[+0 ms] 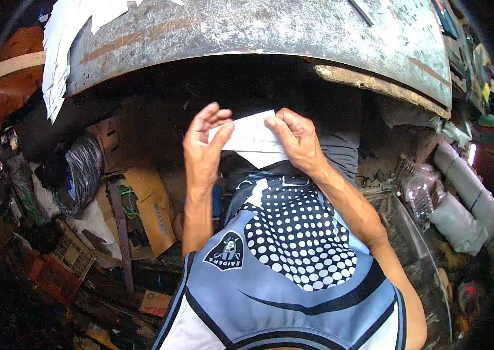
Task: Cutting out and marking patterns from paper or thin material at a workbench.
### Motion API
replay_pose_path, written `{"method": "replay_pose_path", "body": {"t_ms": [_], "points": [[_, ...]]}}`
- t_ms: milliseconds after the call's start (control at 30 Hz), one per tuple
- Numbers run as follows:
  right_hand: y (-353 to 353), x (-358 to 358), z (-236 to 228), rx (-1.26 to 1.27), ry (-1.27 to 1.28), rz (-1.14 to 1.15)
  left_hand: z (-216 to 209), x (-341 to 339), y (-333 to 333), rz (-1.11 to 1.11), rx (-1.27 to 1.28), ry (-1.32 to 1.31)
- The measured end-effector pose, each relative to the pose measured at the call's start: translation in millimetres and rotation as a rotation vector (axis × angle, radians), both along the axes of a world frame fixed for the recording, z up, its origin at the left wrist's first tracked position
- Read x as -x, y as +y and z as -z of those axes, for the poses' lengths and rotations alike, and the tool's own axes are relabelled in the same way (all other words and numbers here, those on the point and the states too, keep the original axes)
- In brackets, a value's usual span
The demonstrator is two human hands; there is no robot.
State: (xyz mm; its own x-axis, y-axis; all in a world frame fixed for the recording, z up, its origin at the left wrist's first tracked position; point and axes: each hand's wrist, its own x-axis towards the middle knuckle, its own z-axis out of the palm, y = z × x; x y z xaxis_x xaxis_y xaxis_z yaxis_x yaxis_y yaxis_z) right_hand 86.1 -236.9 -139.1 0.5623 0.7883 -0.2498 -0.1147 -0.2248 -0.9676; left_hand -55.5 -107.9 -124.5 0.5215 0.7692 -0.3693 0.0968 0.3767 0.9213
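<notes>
Your bare right hand pinches right end of white, folded-looking paper sheet, on near side of scratched grey metal-looking counter. Your left hand: thumb over left end, fingers blurred, grip unclear. Advise aligning edges, creasing evenly.

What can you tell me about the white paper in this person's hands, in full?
The white paper looks thin and plain, with faint dark marks near its middle. It shows a slanting upper band and a pointed flap below; whether it is one folded sheet or overlapping pieces is unclear. It is held up in front of the person's waist. The right hand pinches its right end, thumb on top; the left hand's thumb lies over its left end, the fingers loosely curled.
</notes>
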Motion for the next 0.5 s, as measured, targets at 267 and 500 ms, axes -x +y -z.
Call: {"method": "replay_pose_path", "body": {"t_ms": [267,500], "points": [[2,-1,-15,-0.023,-0.139,-0.197,-37,-8,33,0.712,-0.209,0.294],[-6,1,-9,-0.032,0.086,-0.173,-24,0,26,0.583,-0.086,0.240]]}}
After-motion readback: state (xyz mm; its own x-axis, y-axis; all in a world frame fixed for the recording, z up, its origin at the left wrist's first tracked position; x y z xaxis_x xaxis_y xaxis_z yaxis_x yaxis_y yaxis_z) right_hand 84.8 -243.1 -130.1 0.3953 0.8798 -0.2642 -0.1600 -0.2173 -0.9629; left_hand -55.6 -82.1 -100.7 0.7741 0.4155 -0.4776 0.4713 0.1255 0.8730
